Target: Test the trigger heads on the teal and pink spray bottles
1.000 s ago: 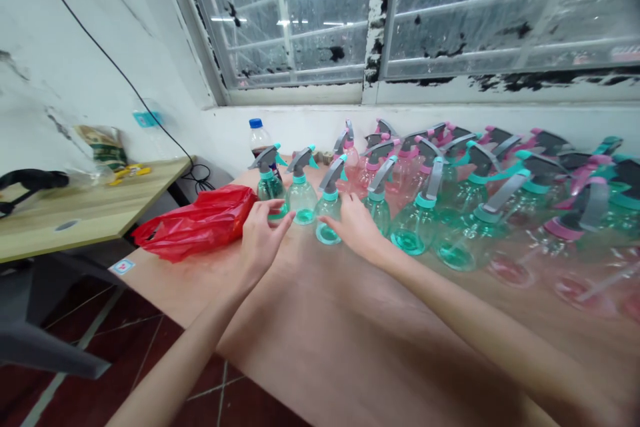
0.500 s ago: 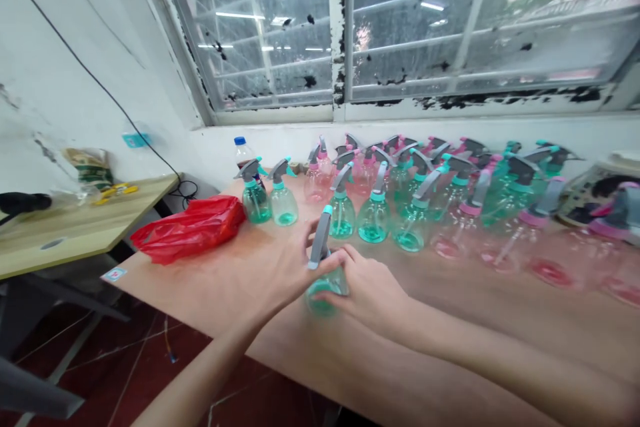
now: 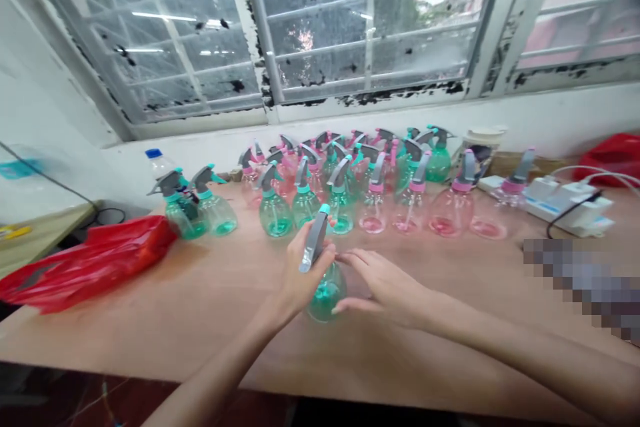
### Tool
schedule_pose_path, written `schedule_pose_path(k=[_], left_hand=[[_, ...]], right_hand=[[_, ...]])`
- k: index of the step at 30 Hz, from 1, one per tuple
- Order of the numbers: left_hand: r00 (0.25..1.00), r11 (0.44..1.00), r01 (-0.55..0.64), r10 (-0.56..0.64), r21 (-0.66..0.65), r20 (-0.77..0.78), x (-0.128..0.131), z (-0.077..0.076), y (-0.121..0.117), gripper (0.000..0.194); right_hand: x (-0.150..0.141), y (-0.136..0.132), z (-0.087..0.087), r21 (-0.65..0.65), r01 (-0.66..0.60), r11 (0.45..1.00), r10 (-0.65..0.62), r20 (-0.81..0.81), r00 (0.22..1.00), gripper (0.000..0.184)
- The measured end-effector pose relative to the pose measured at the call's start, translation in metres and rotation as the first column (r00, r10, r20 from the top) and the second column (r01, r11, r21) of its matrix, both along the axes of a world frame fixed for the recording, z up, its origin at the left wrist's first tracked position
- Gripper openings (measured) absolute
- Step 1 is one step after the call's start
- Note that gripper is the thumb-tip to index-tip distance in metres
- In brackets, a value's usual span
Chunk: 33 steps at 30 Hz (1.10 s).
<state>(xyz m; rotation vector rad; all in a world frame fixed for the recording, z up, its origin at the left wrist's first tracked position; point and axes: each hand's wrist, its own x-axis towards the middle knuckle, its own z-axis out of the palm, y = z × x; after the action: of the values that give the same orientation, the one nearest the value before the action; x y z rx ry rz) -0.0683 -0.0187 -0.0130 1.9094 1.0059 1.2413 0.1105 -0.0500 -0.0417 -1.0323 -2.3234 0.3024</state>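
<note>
Left hand (image 3: pixel 295 287) gripped green bottle (image 3: pixel 326 300) near the neck | right hand (image 3: pixel 385 287) was loosely spread at its side | pink bottles (image 3: pixel 450 210) stood behind on table (image 3: pixel 410 360)

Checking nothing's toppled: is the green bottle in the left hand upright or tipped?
Upright: the bottle has its sprayer on top, base below.

The tabletop (image 3: pixel 425 360) is light brown. Nearest its front edge, the spray bottle (image 3: pixel 325 297) is see-through green, its lever (image 3: pixel 314 243) grey. Toward the back edge, pink bottles (image 3: pixel 451 213) mix with green bottles (image 3: pixel 276 219); near the left edge, the bag (image 3: pixel 120 247) is red.
</note>
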Motion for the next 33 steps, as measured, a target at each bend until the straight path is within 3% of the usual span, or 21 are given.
schedule_pose_path(k=[7, 13, 20, 27, 30, 33], left_hand=[[0.997, 0.997, 0.030, -0.036, -0.072, -0.075, 0.014, 0.008, 0.005, 0.037], [0.997, 0.994, 0.052, -0.058, -0.094, -0.058, 0.017, 0.013, 0.003, 0.044], [0.995, 0.995, 0.075, -0.079, -0.073, -0.067, 0.019, 0.016, 0.003, 0.039], [0.996, 0.999, 0.017, -0.020, -0.038, -0.086, 0.019, 0.014, 0.000, 0.035], [0.993, 0.999, -0.032, 0.029, -0.026, -0.111, 0.018, 0.014, -0.001, 0.021], [0.992, 0.999, -0.005, -0.001, -0.043, -0.126, 0.016, 0.014, 0.002, 0.010]], right_hand=[[0.066, 0.029, -0.039, -0.085, 0.123, 0.989, -0.123, 0.004, 0.992, 0.043], [0.064, 0.051, -0.064, -0.030, 0.184, 0.983, -0.183, 0.032, 0.983, 0.041], [0.059, 0.054, -0.070, -0.013, 0.194, 0.981, -0.193, 0.054, 0.980, 0.044], [0.060, 0.053, -0.071, -0.019, 0.193, 0.981, -0.192, 0.032, 0.981, 0.043], [0.060, 0.053, -0.072, -0.020, 0.197, 0.980, -0.197, 0.032, 0.980, 0.043], [0.060, 0.053, -0.072, -0.022, 0.200, 0.980, -0.199, 0.036, 0.979, 0.043]])
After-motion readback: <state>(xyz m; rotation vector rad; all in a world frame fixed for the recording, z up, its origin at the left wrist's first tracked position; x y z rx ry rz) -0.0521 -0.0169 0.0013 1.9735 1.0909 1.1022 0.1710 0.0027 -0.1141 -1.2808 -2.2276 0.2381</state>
